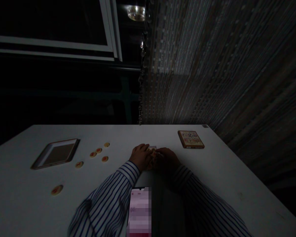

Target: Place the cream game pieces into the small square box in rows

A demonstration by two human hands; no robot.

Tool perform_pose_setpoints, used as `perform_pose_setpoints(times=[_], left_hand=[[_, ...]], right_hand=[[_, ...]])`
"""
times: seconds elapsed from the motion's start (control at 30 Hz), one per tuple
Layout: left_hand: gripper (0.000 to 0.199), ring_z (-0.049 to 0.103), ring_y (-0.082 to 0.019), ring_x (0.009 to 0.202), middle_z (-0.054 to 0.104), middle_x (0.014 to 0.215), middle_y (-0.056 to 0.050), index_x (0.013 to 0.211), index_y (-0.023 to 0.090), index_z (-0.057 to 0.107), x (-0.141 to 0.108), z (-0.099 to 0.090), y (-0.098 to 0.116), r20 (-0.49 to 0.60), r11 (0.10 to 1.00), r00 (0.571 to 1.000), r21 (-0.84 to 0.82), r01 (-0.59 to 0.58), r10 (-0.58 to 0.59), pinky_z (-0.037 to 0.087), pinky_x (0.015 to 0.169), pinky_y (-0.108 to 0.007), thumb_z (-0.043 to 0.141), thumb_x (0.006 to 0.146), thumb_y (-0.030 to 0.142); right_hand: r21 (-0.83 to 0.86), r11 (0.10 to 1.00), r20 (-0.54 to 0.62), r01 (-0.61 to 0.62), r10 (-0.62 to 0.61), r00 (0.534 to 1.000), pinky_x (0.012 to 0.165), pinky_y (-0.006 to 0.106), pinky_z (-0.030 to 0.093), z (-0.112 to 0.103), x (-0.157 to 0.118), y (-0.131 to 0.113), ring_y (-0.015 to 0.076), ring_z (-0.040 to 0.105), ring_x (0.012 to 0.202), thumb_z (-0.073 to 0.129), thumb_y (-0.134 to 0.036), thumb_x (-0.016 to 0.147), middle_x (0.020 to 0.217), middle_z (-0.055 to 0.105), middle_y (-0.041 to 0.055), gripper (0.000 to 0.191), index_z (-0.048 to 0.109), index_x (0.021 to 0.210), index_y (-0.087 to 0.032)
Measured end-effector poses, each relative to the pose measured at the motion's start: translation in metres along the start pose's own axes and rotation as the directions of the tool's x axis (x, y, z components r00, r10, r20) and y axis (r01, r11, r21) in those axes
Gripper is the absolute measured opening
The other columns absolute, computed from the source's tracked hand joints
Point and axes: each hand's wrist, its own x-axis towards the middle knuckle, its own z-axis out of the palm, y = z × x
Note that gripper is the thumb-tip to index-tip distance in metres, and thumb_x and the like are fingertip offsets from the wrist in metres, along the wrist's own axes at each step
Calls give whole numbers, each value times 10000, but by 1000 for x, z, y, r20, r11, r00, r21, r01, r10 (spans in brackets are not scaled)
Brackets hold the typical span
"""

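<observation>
In the head view, my left hand [140,157] and my right hand [168,159] are close together near the middle of the white table [106,210]. Both curl around a small cluster of round Chinese chess pieces [151,159], cupping it from either side. The fingers partly cover the cluster, and deep shadow hides much of my right hand. A small pale patch shows just beyond the fingertips. Several loose Chinese chess pieces [105,159] lie to the left of my left hand, and one more [57,190] is nearer the front.
An open shallow box tray [75,148] lies at the left. A printed box or lid [191,139] is at the far right. Below my wrists is a lit phone screen [139,205], partly pixelated. A bead-string curtain [182,65] hangs behind the table.
</observation>
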Motion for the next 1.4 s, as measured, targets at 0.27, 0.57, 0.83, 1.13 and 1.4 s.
perform_pose_setpoints(times=[0.27,0.57,0.83,1.13,1.4], left_hand=[[309,360,-258,1095,460,1197,-41,1023,285,551,-1,1,-1,3,1000,1000,-18,-3,3,295,873,-481,438,739,245],[332,381,-241,1082,481,1178,-48,1066,251,520,-1,-2,-1,-49,999,999,-31,6,-7,315,879,-444,413,752,239],[274,402,-227,1048,492,1150,-57,979,238,579,-19,-11,0,-108,998,994,-63,4,-11,333,869,-421,409,768,279],[293,349,-250,1089,459,1181,-54,1031,273,548,-28,-15,18,-81,999,995,-17,-52,50,301,873,-455,448,755,278],[287,340,-251,1091,448,1200,-41,1026,290,552,-28,-10,18,-78,997,994,27,-72,74,289,876,-465,436,764,298]], right_hand=[[0,1000,5,17,-17,1000,734,271,403,0,1,1,145,529,830,403,-325,789,918,609,38,263,590,928,-203],[-8,1000,-16,14,-14,1000,742,270,399,5,0,5,145,526,833,414,-304,779,920,606,44,261,581,947,-194],[59,998,-81,32,-27,996,706,276,421,0,-9,6,148,540,769,485,-316,730,850,618,50,230,596,881,-182],[27,999,-52,18,-16,999,697,290,438,4,-13,3,162,553,771,557,-346,650,865,619,50,283,599,888,-198],[41,998,-96,50,-46,994,680,296,444,8,-12,6,162,552,757,576,-316,639,848,621,53,285,596,897,-195]])
